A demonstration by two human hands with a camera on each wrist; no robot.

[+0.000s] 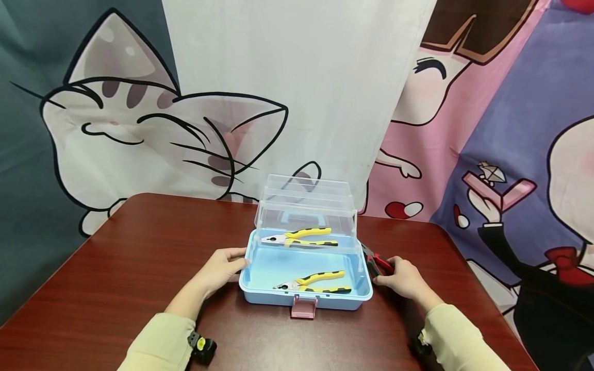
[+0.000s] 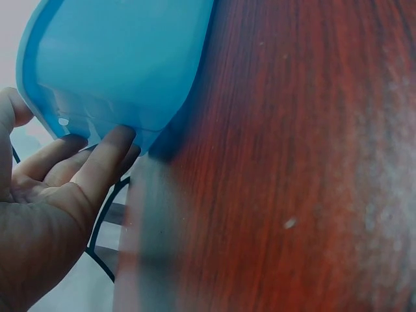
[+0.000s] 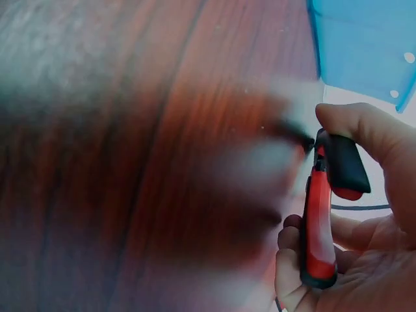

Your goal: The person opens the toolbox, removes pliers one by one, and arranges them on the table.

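Observation:
A light blue toolbox [image 1: 283, 265] stands with its clear lid [image 1: 306, 191] raised. Inside, toward the front, lie yellow-and-black pliers [image 1: 321, 277]; a second yellow-and-black pair [image 1: 309, 232] is at the back, partly seen through clear plastic. My left hand [image 1: 221, 272] grips the box's left side, thumb at the rim and fingers against the outer wall [image 2: 110, 71]. To the right of the box, my right hand [image 1: 403, 280] holds red-and-black pliers [image 3: 318, 224] by the handles, which are spread apart. Their jaws point away from me, close beside the box wall.
A pink latch [image 1: 303, 308] hangs down at the box's front. The box is on a dark red-brown wooden table [image 1: 153, 257]. Behind the table's far edge hangs a cloth backdrop [image 1: 297, 77] with cartoon figures.

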